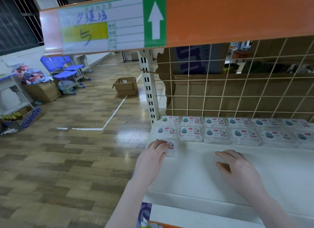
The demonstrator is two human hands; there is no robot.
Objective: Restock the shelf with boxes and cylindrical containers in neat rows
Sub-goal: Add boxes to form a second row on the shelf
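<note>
Clear plastic boxes [215, 134] fill two rows along the back of the white shelf [195, 173]. A third row starts at the left end, where the left hand [153, 153] rests on one box [171, 147], fingers curled over its near left corner. The right hand [237, 166] hovers empty (fingers loosely spread), well right of that box, so the left is nearer.

Stockroom or shop storage area: orange-beamed rack [237, 17] with handwritten location label [102, 24], wire-mesh back [237, 92], cardboard cartons [126, 86] on taped wood-pattern floor [68, 151].
</note>
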